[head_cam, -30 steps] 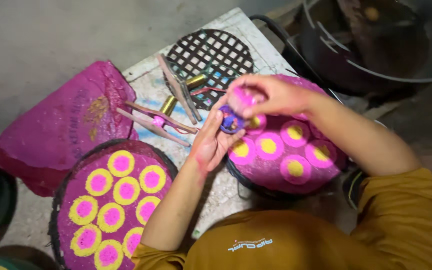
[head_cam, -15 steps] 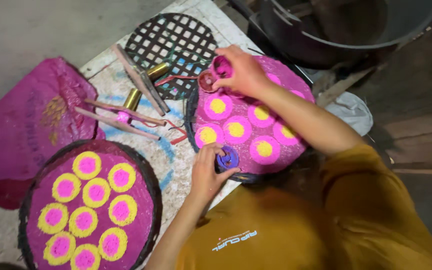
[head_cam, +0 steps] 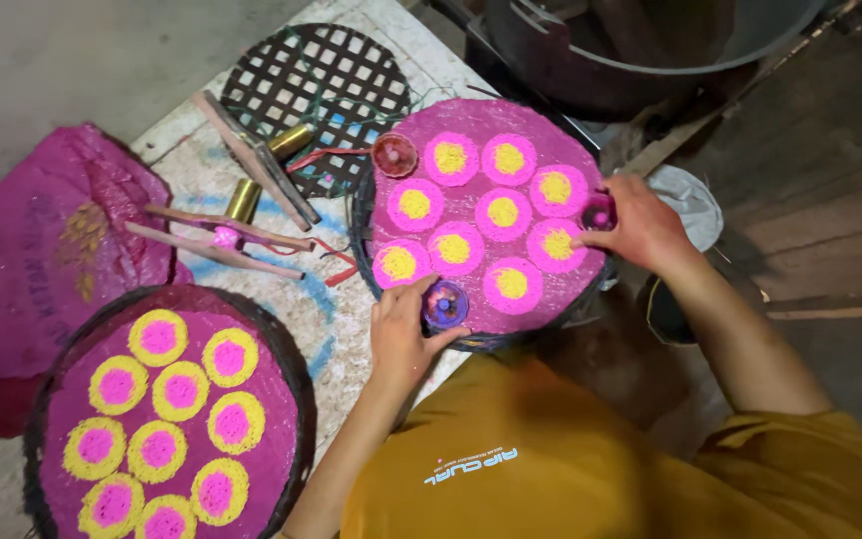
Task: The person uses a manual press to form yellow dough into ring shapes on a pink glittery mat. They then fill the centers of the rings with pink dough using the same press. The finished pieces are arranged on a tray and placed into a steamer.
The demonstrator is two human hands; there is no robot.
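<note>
Left hand (head_cam: 403, 334) curls around a small round purple cup (head_cam: 445, 303), fingers and thumb wrapped on its sides, holding it at the near edge of the round pink-covered tray (head_cam: 471, 304) with its pink-and-yellow discs. Right hand (head_cam: 636, 222) sits at the far right rim of that same tray, fingers pinched on a second small dark cup with a pink centre (head_cam: 599, 213); how firmly it grips is hard to tell, since the fingers cover most of it. Both cups touch or nearly touch the tray's pink surface. On that surface lie ten round patches, each pink with a yellow middle (head_cam: 503, 211), set in rows close together. A third small reddish round cup (head_cam: 393, 153) rests at the tray's upper left rim, apart from both hands.

Left of the tray, on the worn, paint-marked tabletop (head_cam: 281, 289), lie thin wooden sticks (head_cam: 214, 243), two short brass tubes (head_cam: 243, 199) and a flat wooden strip (head_cam: 256, 158). Behind them is a round black woven lattice grid (head_cam: 316, 82). Nearer the camera, at lower left, stands a second round tray (head_cam: 281, 344) with patches in reversed colours, yellow rings with pink centres (head_cam: 159, 337). A crumpled pink sack (head_cam: 42, 260) lies at far left, and a large dark metal basin (head_cam: 641, 50) at top
</note>
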